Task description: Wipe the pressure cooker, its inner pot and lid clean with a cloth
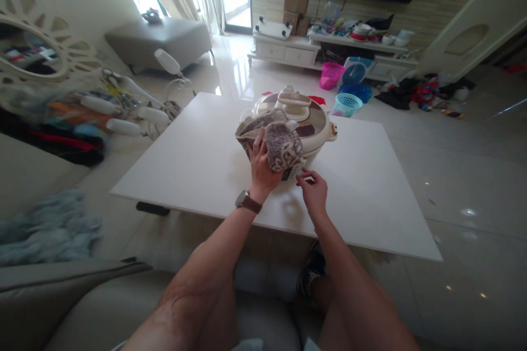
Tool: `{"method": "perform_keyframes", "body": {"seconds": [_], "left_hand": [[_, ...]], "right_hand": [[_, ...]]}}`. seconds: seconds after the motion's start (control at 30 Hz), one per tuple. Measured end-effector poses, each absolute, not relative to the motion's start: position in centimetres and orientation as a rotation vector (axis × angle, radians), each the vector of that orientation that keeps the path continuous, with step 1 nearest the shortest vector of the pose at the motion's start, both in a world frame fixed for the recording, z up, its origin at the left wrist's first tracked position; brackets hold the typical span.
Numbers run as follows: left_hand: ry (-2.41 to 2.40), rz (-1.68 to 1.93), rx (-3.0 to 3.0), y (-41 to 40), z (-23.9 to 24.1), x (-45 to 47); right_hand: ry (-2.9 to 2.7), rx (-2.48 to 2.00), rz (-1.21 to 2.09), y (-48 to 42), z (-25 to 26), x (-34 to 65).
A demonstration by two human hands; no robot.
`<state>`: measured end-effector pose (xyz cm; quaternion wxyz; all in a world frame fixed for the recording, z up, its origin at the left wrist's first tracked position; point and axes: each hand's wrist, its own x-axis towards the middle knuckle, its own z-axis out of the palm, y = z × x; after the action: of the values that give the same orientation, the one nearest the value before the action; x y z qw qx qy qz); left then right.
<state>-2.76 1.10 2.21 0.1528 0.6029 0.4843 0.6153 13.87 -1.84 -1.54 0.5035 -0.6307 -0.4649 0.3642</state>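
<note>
A cream electric pressure cooker [315, 145] with a glossy round lid and a raised lid handle [293, 100] stands on the white table [354, 197]. My left hand [263, 167], with a brown-strapped watch at the wrist, grips a grey-brown patterned cloth [282, 148] against the front left of the cooker. Part of the lid and body is hidden behind the cloth. Close to the right edge of the control panel [294, 171], my right hand [313, 189] has its fingers curled and pinched together. Whatever lies between those fingertips is too small to make out.
Red material [317, 100] shows behind the cooker. Beyond the table stand a pink basket [330, 75] and a light-blue basket [347, 103]. At left are white-padded arms [123, 126] of some equipment and a grey bench [164, 38]. A sofa [94, 301] lies below me.
</note>
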Motion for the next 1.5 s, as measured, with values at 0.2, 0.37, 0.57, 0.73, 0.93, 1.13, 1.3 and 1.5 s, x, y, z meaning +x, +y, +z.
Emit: {"method": "perform_keyframes", "body": {"seconds": [0.2,0.37,0.57,0.73,0.93,1.13,1.3,1.5], "left_hand": [[1.323,2.018,0.656,3.2,-1.2,-3.2],[1.319,1.788,0.122,2.1,-2.3,-1.5],[1.423,1.782,0.336,-4.3,-1.5,4.3],[1.408,1.714,0.426,-6.1,-0.9,5.7],[1.39,1.891,0.311,-1.6,-2.2,2.9],[1.4,1.939,0.222,1.2,-2.4,1.6],[1.43,1.922,0.231,0.6,-2.2,1.9],[1.405,1.891,0.241,0.1,-2.5,1.6]], "right_hand": [[-1.103,-1.516,0.871,-2.2,-1.1,13.4],[-1.075,-1.5,0.873,-2.2,-0.9,13.1],[-1.067,-1.458,0.919,-2.2,-1.1,12.8],[-1.064,-1.461,0.895,-2.1,-1.2,13.0],[-1.076,-1.487,0.902,-1.4,-0.7,13.7],[-1.038,-1.54,0.84,-0.8,-0.4,13.6],[-1.031,-1.592,0.779,-0.6,-0.3,13.0],[-1.022,-1.645,0.745,-0.8,-0.2,12.6]]}}
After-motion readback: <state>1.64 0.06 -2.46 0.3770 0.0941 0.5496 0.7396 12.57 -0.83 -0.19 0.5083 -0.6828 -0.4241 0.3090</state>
